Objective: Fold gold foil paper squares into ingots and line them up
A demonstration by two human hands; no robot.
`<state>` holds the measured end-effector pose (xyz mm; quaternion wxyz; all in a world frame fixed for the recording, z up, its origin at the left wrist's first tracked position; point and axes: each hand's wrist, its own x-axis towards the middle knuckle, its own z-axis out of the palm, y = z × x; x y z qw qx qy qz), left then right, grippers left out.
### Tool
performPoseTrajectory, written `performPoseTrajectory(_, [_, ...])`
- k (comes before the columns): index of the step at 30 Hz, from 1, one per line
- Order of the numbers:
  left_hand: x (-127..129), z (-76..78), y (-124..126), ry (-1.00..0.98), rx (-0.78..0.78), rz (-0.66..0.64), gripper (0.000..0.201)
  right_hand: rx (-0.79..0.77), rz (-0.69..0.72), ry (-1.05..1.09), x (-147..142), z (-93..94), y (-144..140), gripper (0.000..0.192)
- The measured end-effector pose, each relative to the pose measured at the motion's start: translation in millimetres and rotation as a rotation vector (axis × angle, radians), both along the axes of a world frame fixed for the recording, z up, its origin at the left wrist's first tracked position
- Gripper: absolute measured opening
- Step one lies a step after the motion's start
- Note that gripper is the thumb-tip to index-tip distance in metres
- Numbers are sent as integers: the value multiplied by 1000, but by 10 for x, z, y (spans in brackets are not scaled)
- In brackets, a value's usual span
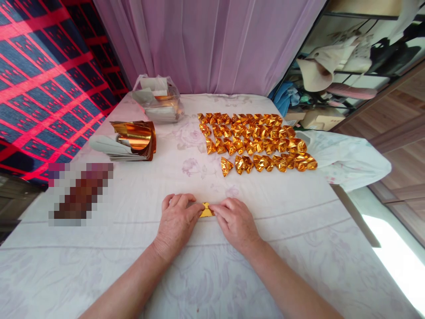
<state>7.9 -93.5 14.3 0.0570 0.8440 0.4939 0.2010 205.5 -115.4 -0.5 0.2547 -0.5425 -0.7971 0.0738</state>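
Note:
A small folded piece of gold foil paper [206, 210] lies low over the cloth in front of me. My left hand [178, 217] pinches its left end between thumb and fingertips. At the right end, my right hand [236, 221] grips it the same way, and both hands rest close to the tabletop. Only the middle of the paper shows; its ends are hidden under my fingers. Beyond my hands sit several rows of folded gold foil paper pieces [255, 138], puffed and crinkled, with one piece [226, 166] alone at the near left of them.
A bent stack of foil sheets [136, 141] stands at the left, with a plastic bag of more sheets [159, 102] behind it. A blurred patch [83, 192] covers something at far left. A white bag [355, 157] hangs by the table's right edge, near shelves [332, 75].

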Motion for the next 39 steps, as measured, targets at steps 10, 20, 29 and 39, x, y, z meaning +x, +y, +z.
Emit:
performPoseTrajectory(10, [-32, -20, 47, -98, -147, 18, 14, -24, -82, 45, -74, 18, 45, 8])
performPoseTrajectory(20, [-29, -14, 38, -77, -143, 5, 15, -80, -94, -8, -80, 27, 62, 4])
performPoseTrajectory(29, [-30, -36, 20, -43, -66, -7, 20, -7, -1, 13, 40, -37, 53, 20])
performPoseTrajectory(39, [-62, -27, 3, 9, -37, -18, 25, -8, 66, -322, 5, 141, 11, 30])
